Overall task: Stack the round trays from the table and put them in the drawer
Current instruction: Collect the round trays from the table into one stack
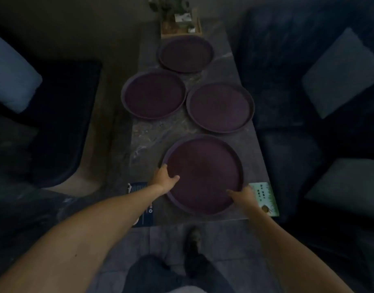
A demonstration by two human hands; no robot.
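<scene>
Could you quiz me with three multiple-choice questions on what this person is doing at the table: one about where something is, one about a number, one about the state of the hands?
1. Where is the green card?
A. Under the farthest tray
B. At the table's near right corner, by the right hand
C. On the floor

2. How many round trays lie on the table?
A. Two
B. Six
C. Four

3. What are the hands doing?
A. Both grip the nearest tray's rim
B. Both hang free
C. One holds a cup

Answers:
1. B, it lies beside the right hand.
2. C, the nearest tray, two middle ones and a far one, none stacked yet.
3. A, the left hand and right hand each clasp its rim on opposite sides.
</scene>
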